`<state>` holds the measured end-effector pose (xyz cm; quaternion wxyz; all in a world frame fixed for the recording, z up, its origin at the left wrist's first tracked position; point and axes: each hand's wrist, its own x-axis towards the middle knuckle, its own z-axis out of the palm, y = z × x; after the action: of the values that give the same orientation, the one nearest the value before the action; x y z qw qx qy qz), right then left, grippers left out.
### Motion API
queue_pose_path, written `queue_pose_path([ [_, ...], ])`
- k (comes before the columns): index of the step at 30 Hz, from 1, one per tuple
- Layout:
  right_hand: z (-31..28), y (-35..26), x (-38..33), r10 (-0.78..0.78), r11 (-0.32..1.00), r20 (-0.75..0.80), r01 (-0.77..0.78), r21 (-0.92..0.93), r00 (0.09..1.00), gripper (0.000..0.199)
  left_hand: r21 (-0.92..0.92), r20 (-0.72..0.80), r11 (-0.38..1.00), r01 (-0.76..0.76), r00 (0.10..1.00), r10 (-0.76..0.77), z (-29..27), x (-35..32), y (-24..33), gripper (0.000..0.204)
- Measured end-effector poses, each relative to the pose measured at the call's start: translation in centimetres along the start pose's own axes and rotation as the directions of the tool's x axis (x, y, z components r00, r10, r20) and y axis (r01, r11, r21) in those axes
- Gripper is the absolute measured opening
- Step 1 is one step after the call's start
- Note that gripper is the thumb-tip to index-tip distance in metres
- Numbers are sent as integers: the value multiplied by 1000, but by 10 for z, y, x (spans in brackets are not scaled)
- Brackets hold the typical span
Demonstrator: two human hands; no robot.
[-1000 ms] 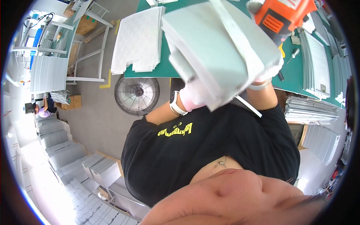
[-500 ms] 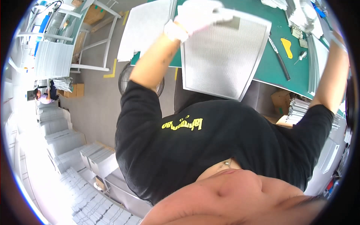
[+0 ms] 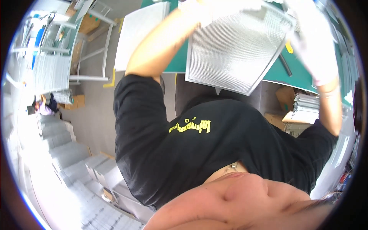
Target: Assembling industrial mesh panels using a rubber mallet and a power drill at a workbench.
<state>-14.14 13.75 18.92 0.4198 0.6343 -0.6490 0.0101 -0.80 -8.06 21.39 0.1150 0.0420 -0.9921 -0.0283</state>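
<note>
A silver-framed panel with a fine ribbed mesh (image 3: 234, 51) lies tilted over the front edge of the green worktable (image 3: 306, 76). My left hand (image 3: 226, 10), in a white glove, reaches across its far edge; glare washes out the fingers. My right hand (image 3: 312, 38), also gloved in white, is beside the panel's right edge and smeared by motion, so its grip does not show. Beneath the right forearm, a black-handled tool (image 3: 285, 65) and the tip of a yellow scraper-like tool (image 3: 289, 47) lie on the table.
White flat panels (image 3: 140, 38) stand at the table's left end. Bundled metal strips (image 3: 306, 105) and cardboard boxes (image 3: 284, 99) sit under the table at right. A white-framed rack (image 3: 105, 50) and several stacked grey panels (image 3: 69, 149) are at left, with another person (image 3: 46, 107) far off.
My right hand has swung in from the far right to the panel's right side. The panel has shifted and turned slightly, and my left hand has moved right along its far edge.
</note>
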Motion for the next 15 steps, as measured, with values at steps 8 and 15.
queue_pose_path([
  [8, -14, -43, -137, 587, 157, 643, -849, 505, 491, 58, 107, -501, 955, -276, 815, 292, 59, -91, -15, 51],
  [15, 12, 31, -325, 968, -241, 124, -677, 695, -218, 49, 365, 106, 426, 828, 418, -902, 169, -256, -166, 92],
])
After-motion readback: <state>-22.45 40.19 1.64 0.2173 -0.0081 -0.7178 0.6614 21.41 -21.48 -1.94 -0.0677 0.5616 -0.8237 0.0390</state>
